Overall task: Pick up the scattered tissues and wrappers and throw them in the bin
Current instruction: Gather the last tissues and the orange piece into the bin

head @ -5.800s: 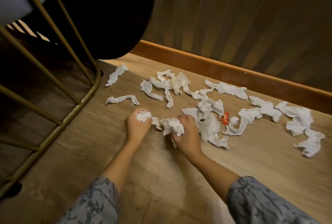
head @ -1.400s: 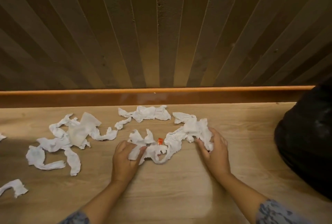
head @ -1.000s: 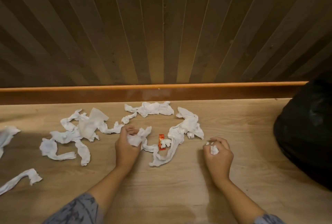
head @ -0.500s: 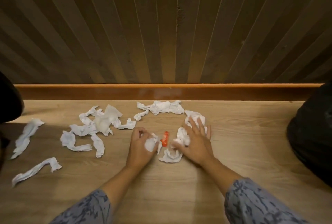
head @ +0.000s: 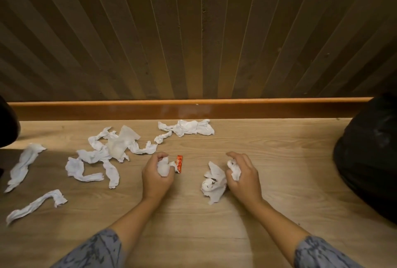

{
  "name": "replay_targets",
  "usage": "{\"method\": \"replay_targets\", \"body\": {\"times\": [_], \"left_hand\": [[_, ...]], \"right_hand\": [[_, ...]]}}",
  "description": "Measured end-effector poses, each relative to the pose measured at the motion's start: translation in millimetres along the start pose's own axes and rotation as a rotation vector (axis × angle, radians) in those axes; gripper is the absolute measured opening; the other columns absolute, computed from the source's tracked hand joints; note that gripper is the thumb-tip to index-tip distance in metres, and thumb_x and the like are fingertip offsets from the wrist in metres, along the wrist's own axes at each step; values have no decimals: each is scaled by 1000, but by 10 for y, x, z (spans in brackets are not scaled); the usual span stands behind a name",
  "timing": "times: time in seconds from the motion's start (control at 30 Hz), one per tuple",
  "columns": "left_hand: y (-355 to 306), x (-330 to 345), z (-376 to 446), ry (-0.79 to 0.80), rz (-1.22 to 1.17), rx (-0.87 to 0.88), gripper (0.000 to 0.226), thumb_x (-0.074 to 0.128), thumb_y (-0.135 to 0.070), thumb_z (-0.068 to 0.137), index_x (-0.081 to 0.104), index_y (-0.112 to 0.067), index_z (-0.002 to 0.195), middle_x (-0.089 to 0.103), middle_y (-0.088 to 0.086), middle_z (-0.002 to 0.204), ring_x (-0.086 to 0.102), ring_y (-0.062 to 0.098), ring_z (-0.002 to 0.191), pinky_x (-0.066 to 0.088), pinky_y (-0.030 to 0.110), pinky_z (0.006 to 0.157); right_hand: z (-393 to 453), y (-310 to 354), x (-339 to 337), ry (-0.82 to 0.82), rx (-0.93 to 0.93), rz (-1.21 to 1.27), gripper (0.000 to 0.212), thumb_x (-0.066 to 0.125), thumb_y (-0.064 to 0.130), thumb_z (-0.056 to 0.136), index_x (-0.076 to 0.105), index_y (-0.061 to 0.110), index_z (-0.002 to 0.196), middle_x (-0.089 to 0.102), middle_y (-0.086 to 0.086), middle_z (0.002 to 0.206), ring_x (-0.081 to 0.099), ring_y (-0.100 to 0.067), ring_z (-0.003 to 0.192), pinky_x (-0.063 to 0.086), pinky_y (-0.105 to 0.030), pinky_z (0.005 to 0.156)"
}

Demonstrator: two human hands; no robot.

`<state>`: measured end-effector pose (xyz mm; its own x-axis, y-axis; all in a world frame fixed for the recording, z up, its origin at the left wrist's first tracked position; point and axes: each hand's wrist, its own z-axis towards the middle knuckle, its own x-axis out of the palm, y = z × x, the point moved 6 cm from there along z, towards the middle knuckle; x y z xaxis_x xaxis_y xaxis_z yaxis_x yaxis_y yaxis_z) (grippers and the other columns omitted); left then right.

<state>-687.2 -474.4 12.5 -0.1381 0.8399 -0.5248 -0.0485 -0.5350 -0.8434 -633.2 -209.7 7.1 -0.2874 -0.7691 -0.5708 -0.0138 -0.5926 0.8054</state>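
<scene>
My left hand (head: 158,178) is closed around a wad of white tissue (head: 163,166) on the wooden floor. A small orange wrapper (head: 179,163) lies right beside its fingertips. My right hand (head: 243,176) grips a crumpled tissue bundle (head: 214,181) that trails down to its left. More loose tissues lie in a heap at the left (head: 111,151), and one tissue (head: 189,127) rests by the skirting board. The black bin bag (head: 371,151) fills the right edge.
Two long tissue strips (head: 23,164) (head: 36,204) lie at the far left. A wooden skirting board (head: 193,108) and a ribbed wall close off the back. A dark object (head: 7,126) pokes in at the left edge.
My right hand has pulled the tissue bundle away to the right, apart from the orange wrapper. My left hand stays closed on its wad beside the wrapper.
</scene>
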Motion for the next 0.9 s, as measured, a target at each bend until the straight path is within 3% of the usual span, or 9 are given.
{"method": "replay_targets", "body": {"times": [0.1, 0.17, 0.3, 0.37, 0.43, 0.57, 0.7, 0.83, 0.9], "left_hand": [[82, 143, 69, 85, 139, -31, 41, 80, -31, 71, 63, -22, 107, 57, -7, 107, 54, 9, 100, 43, 23, 87], [144, 226, 77, 139, 207, -60, 54, 85, -42, 67, 63, -24, 113, 52, -7, 111, 48, 8, 105, 38, 22, 92], [164, 293, 75, 161, 231, -28, 44, 79, -33, 78, 65, -19, 117, 62, -2, 108, 55, 18, 102, 41, 26, 86], [180, 304, 61, 189, 244, -23, 41, 76, -28, 81, 63, -20, 119, 65, 0, 110, 57, 20, 102, 45, 29, 87], [216, 300, 40, 212, 259, -31, 42, 74, -17, 81, 62, -18, 121, 65, 2, 114, 57, 21, 105, 43, 29, 90], [167, 286, -35, 262, 278, 2, 44, 69, -2, 75, 65, -20, 115, 63, -3, 111, 57, 17, 104, 39, 20, 89], [105, 226, -68, 247, 241, -42, 43, 68, 3, 74, 67, -20, 110, 58, -3, 108, 54, 9, 97, 32, -3, 82], [29, 222, -38, 281, 243, -144, 32, 72, -5, 74, 67, -19, 103, 67, -1, 99, 57, 12, 88, 39, 15, 70], [-34, 230, -18, 327, 262, -181, 30, 73, -7, 74, 68, -16, 102, 68, 0, 98, 58, 14, 86, 39, 20, 70]], "right_hand": [[128, -126, 55, 63, 160, -208, 30, 61, 17, 84, 71, 29, 110, 51, 10, 99, 58, -13, 81, 42, -24, 60], [117, -134, 104, 91, 173, -342, 24, 58, 32, 88, 70, 31, 109, 51, 6, 105, 56, -18, 96, 42, -26, 64], [-80, 49, 273, 164, 38, -484, 72, 25, 84, 82, 65, 36, 118, 48, 5, 127, 43, -19, 115, 43, -35, 84], [-226, 115, 399, 253, -45, -559, 82, 28, 93, 72, 60, 37, 122, 46, 2, 133, 41, -22, 121, 39, -40, 91], [-352, 152, 480, 285, -144, -574, 74, 42, 88, 72, 59, 34, 120, 49, 0, 129, 43, -23, 119, 38, -41, 89], [-503, 169, 551, 230, -332, -555, 30, 62, 41, 76, 57, 26, 102, 54, 3, 109, 55, -22, 99, 43, -34, 76], [-494, 138, 542, 276, -390, -581, 34, 71, 28, 65, 56, 27, 95, 57, 7, 92, 55, -17, 83, 47, -29, 64], [-347, 135, 396, 352, -297, -502, 16, 56, 31, 86, 60, 24, 100, 60, 4, 89, 60, -20, 83, 43, -30, 59], [-219, 143, 278, 374, -135, -399, 31, 43, 40, 92, 60, 23, 110, 63, 2, 100, 60, -21, 95, 46, -34, 69]]}}
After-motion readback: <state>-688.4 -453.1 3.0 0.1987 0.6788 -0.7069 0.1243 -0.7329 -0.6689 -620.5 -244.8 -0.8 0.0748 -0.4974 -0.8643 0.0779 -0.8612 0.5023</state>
